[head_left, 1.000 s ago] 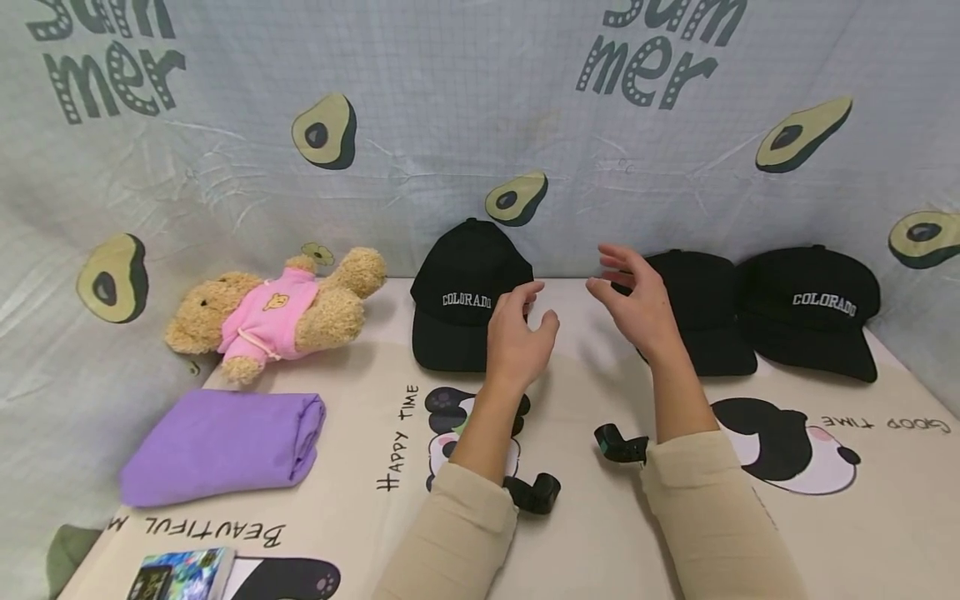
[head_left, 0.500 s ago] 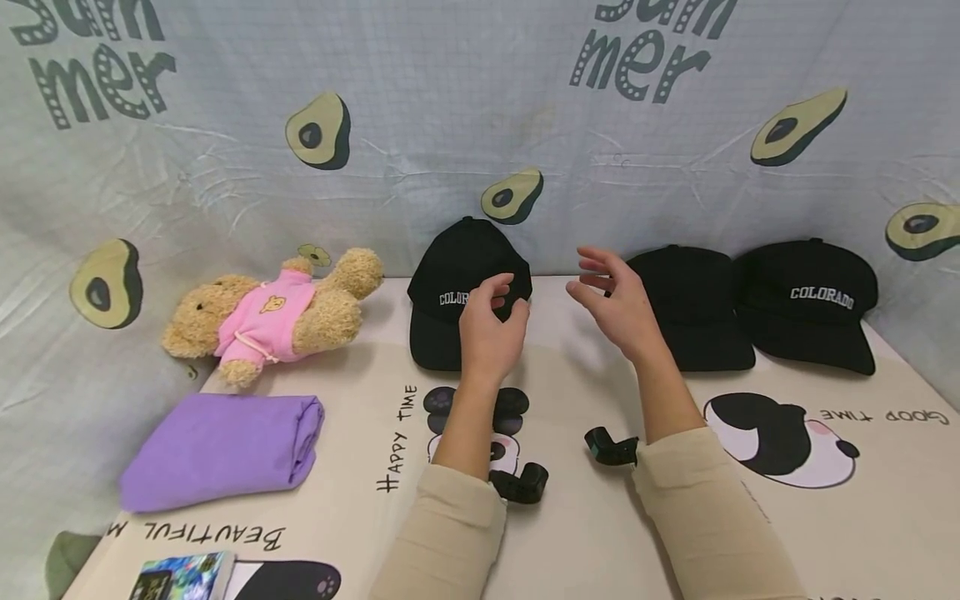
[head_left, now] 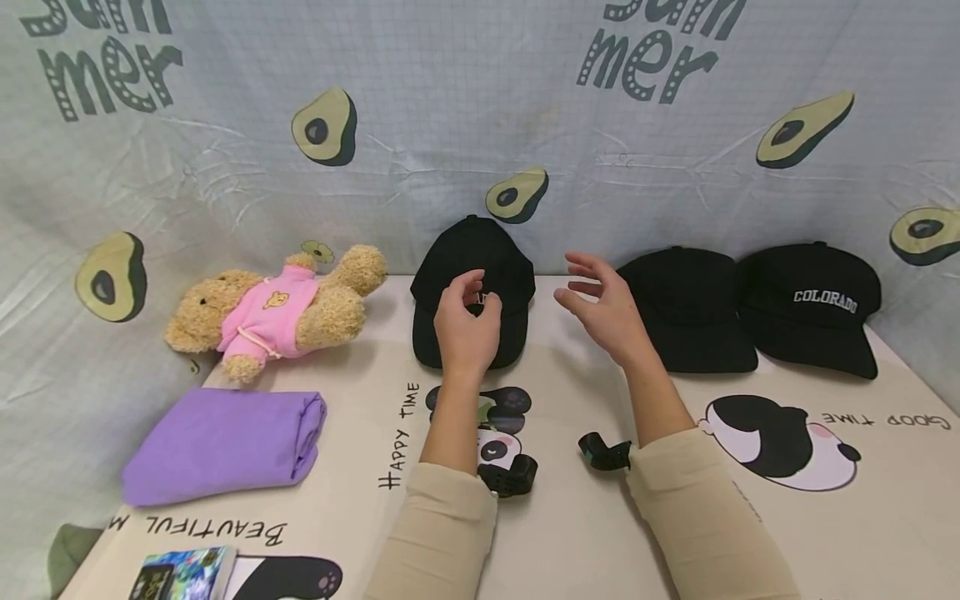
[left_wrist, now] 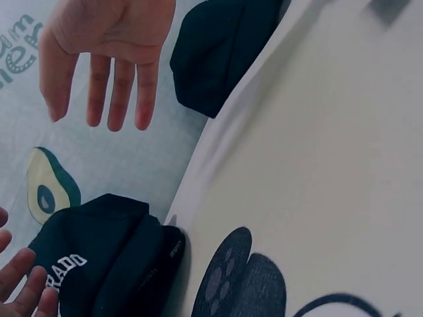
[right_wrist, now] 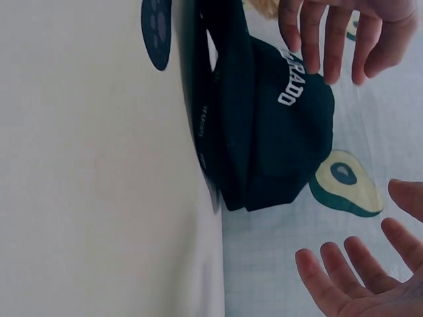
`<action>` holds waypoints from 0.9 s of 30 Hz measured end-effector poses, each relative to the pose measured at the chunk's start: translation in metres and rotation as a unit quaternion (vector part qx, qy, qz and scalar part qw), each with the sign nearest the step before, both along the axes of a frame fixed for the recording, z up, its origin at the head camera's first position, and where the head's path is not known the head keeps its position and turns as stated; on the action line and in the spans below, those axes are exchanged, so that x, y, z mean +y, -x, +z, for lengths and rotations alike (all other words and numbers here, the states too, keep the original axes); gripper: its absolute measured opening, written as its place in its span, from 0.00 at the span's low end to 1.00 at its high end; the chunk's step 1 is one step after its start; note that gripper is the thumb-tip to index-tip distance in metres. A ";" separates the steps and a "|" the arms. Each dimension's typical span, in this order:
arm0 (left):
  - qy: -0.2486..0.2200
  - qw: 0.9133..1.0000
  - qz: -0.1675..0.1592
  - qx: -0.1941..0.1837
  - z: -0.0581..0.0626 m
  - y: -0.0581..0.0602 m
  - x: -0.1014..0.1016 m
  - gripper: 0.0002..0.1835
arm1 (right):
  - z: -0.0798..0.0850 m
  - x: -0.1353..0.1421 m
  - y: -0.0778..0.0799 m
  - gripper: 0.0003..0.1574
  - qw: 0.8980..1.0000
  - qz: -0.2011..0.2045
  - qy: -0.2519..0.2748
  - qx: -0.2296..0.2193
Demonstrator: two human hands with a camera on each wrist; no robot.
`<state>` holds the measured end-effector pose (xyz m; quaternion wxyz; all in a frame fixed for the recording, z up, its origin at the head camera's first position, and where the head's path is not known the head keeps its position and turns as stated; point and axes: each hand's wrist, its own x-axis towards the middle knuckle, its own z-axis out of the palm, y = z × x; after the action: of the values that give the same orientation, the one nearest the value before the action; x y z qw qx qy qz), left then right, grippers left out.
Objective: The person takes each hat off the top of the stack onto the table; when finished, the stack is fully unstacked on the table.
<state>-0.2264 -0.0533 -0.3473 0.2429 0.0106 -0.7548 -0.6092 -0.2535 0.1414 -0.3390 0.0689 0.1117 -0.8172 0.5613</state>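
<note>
A black baseball cap [head_left: 472,250] with white COLORADO lettering stands at the back middle of the table. My left hand [head_left: 467,329], fingers loosely bent and holding nothing, overlaps its front in the head view. The left wrist view has the fingers of that left hand [left_wrist: 23,290] beside the lettering. To the right of this cap my right hand [head_left: 607,312] hovers with its fingers spread and the palm turned inward. Its fingers [right_wrist: 353,261] hold nothing in the right wrist view. Two more black caps lie side by side farther right, one plain-looking [head_left: 686,312] and one lettered COLORADO [head_left: 810,292].
A teddy bear [head_left: 273,321] in a pink hoodie lies at the back left. In front of it is a folded purple cloth [head_left: 225,446]. A colourful box-like item [head_left: 187,573] sits at the near left corner. A pale avocado-print curtain [head_left: 420,100] hangs behind the table.
Both hands have moved left. The left hand went from the middle cap's right side to in front of it; the right hand drew away from the plain-looking cap. The caps stayed put.
</note>
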 end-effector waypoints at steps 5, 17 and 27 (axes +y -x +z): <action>-0.010 0.999 0.028 -0.020 0.000 0.001 -0.007 0.20 | -0.004 -0.006 0.002 0.37 1.000 0.007 -0.003 -0.001; -0.017 0.995 0.079 -0.060 -0.004 0.003 -0.017 0.22 | -0.014 -0.016 0.005 0.38 1.000 0.011 -0.011 -0.020; 0.019 0.983 0.140 -0.120 -0.008 0.003 -0.019 0.23 | -0.018 -0.027 0.007 0.36 0.999 -0.001 0.013 -0.039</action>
<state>-0.2293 -0.0724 -0.3556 0.2338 0.1849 -0.7809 -0.5489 -0.2606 0.1146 -0.3572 0.0390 0.0880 -0.8117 0.5760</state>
